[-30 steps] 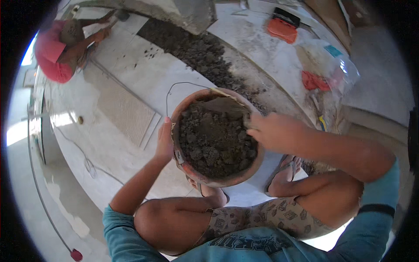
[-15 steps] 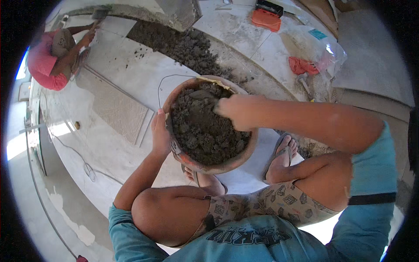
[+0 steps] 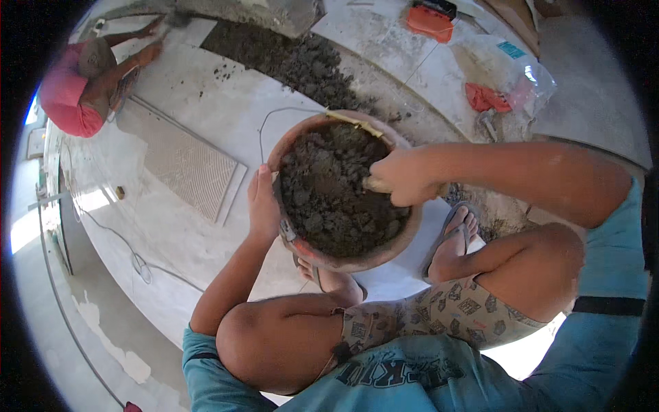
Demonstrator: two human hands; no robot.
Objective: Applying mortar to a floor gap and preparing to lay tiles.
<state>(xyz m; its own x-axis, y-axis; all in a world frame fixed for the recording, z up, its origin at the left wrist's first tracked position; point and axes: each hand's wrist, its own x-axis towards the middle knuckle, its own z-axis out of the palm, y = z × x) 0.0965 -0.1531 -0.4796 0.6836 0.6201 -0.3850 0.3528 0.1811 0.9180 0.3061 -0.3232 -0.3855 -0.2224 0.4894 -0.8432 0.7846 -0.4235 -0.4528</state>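
Between my feet stands a round bucket (image 3: 338,263) with a worn rim and a thin wire handle (image 3: 261,130). Dark, damp, crumbly mortar (image 3: 329,206) fills much of it. Fingers of my left hand (image 3: 263,206) are closed around the bucket's left rim. Over the right part of the bucket, my right hand (image 3: 405,176) is closed on the handle of a trowel (image 3: 374,184); only a pale bit of that handle shows, and its blade is hidden in the mortar.
A co-worker in a pink shirt (image 3: 68,110) crouches at the far left, hands near the floor. Beside them lies a tile with ridged adhesive (image 3: 185,165). A strip of loose mortar (image 3: 288,65) runs beyond the bucket. Plastic bag (image 3: 535,82), red cloth (image 3: 486,97) and orange box (image 3: 429,24) lie right.
My right hand has moved to the right and slightly down, and the trowel blade has sunk from sight. The view has shifted a little. My left hand keeps its hold on the rim.
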